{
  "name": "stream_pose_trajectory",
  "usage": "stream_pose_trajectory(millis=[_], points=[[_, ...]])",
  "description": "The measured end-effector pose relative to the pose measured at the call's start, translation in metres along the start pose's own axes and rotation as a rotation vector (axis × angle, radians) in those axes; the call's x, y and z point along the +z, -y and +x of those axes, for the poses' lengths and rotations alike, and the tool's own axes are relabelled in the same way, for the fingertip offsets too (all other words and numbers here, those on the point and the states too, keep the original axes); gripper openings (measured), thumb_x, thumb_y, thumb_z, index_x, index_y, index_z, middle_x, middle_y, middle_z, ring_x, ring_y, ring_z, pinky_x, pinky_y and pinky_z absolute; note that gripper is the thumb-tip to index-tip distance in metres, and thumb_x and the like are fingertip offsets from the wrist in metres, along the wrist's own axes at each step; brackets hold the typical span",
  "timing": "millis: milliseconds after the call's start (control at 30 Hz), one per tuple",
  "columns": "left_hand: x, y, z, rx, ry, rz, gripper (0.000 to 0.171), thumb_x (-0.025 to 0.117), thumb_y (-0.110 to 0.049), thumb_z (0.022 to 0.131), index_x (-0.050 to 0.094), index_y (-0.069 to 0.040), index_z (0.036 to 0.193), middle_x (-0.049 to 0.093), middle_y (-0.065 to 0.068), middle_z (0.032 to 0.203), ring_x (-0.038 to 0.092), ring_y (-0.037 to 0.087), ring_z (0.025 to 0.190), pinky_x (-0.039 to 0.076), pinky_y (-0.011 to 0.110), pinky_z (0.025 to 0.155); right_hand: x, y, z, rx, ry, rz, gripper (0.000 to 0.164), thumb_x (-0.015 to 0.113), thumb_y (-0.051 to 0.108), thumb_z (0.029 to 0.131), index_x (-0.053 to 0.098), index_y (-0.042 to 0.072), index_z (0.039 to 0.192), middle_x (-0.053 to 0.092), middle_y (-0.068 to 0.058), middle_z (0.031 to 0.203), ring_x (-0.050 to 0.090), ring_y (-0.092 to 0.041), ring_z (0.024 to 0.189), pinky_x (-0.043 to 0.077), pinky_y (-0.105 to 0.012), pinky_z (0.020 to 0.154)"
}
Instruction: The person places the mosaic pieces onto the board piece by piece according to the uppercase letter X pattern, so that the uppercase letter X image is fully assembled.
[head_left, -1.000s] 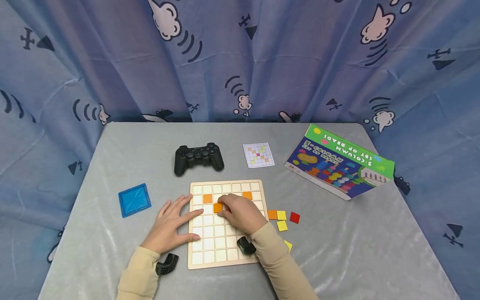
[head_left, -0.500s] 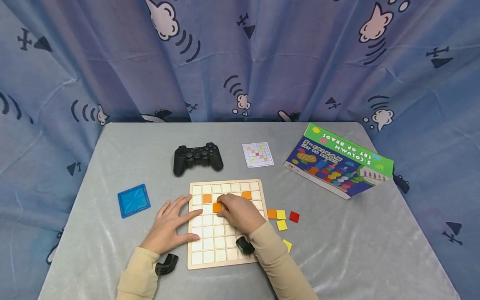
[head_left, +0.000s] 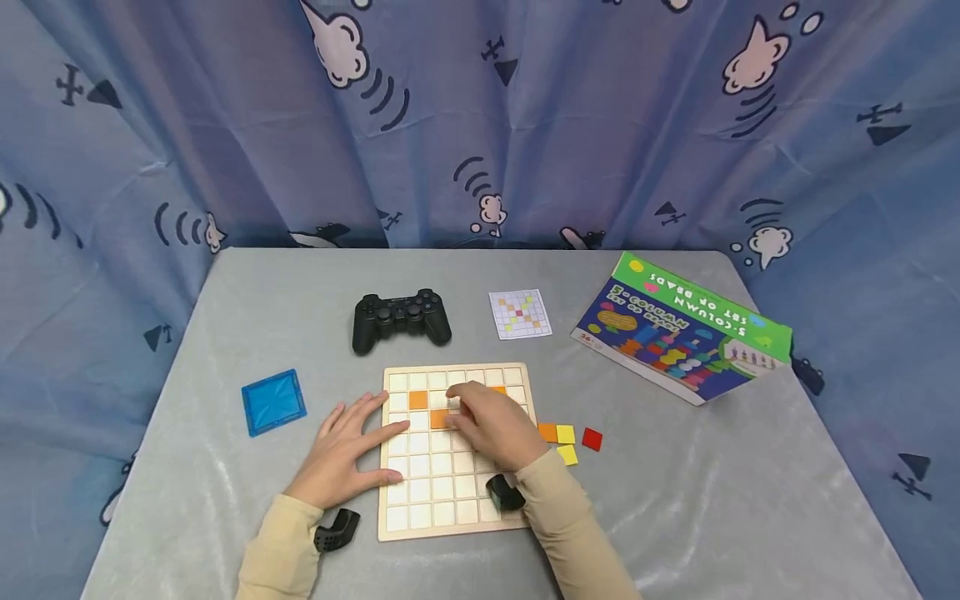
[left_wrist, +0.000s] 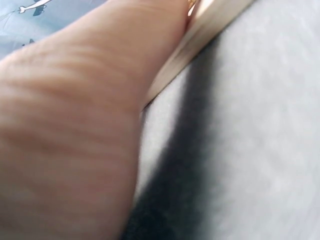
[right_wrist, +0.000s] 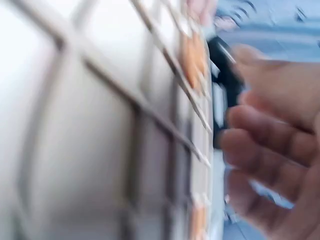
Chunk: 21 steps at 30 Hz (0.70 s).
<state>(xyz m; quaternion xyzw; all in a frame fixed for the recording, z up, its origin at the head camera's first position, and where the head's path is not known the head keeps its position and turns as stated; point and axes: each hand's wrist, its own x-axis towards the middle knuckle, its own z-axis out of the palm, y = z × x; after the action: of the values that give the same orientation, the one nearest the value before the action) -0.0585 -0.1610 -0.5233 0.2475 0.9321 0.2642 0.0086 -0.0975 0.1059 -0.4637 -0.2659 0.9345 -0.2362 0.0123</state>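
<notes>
A square wooden grid board (head_left: 420, 518) lies on the table in the head view. My left hand (head_left: 345, 458) rests along its left edge, fingers spread. Over the upper middle of the board is my right hand (head_left: 498, 425), its fingers loosely bent with nothing seen between them. Just left of those fingertips, an orange tile (head_left: 438, 419) sits in a cell. Another orange tile (head_left: 417, 400) lies up and left of it, and a third orange tile (head_left: 499, 389) is partly hidden behind the right hand. The right wrist view is blurred, showing curled fingers (right_wrist: 255, 140) clear of the board.
Right of the board lie a loose orange tile (head_left: 548, 432), yellow tiles (head_left: 566, 435) and a red tile (head_left: 592, 439). Behind it are a black game controller (head_left: 401, 320), a pattern card (head_left: 521, 314) and a colourful box (head_left: 675, 333). A blue tray (head_left: 255, 419) stands at left.
My right hand has let go of the orange tile and shifted slightly right, uncovering more of it. The right sleeve now covers the lowest yellow tile. The left hand stays put.
</notes>
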Motion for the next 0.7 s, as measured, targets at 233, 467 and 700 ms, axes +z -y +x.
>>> stream_pose_trajectory(millis=[233, 467, 700], points=[[0.000, -0.004, 0.001, -0.006, 0.006, -0.017, 0.072, 0.066, -0.067, 0.074, 0.052, -0.037, 0.137, 0.025, 0.003, 0.158, 0.021, 0.030, 0.145, 0.009, 0.055, 0.115, -0.047, -0.041, -0.043, 0.093, -0.206, -0.065, 0.021, 0.067, 0.015, 0.090, 0.064, 0.007, 0.109, 0.055, 0.003, 0.078, 0.044, -0.007, 0.062, 0.041, -0.023, 0.054], [-0.004, -0.003, 0.000, -0.013, 0.013, 0.004, 0.072, 0.066, -0.067, 0.074, 0.050, -0.037, 0.139, 0.025, 0.003, 0.158, 0.021, 0.030, 0.145, 0.010, 0.056, 0.115, -0.062, -0.064, -0.089, 0.271, -0.201, -0.113, 0.022, 0.072, 0.009, 0.086, 0.067, 0.009, 0.107, 0.060, 0.000, 0.084, 0.049, -0.010, 0.069, 0.048, -0.030, 0.061], [-0.001, 0.000, 0.001, -0.008, 0.007, 0.003, 0.071, 0.065, -0.068, 0.074, 0.051, -0.039, 0.137, 0.025, 0.002, 0.158, 0.021, 0.030, 0.144, 0.011, 0.056, 0.114, -0.051, -0.069, -0.106, 0.351, -0.100, -0.070, 0.026, 0.070, 0.012, 0.088, 0.068, 0.010, 0.113, 0.059, -0.003, 0.096, 0.052, -0.012, 0.076, 0.051, -0.033, 0.069]])
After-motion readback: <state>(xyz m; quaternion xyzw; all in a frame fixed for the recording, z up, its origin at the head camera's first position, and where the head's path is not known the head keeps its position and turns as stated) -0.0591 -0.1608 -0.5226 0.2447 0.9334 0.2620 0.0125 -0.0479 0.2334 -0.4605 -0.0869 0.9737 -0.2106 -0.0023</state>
